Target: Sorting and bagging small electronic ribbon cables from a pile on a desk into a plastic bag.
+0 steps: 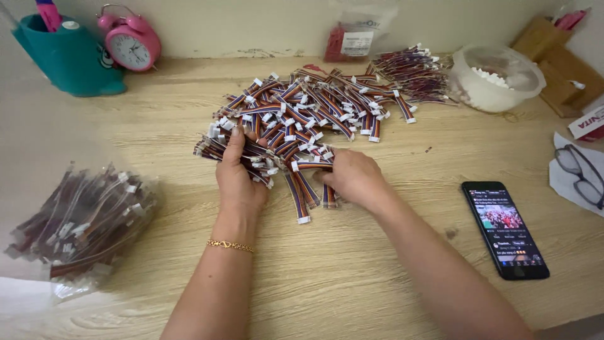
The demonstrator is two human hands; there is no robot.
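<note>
A light wooden desk (352,277) carries everything. At its middle spreads a pile of short multicoloured ribbon cables (314,107) with white connectors. Left of the pile lies a clear bag of cables (82,226). Right of the pile stands a white bowl (497,79), and nearer, a black phone (505,230). At the pile's near edge, the left hand (238,179) is closed around a bundle of cables (217,148), and the right hand (355,177) pinches a few cables (308,189).
</note>
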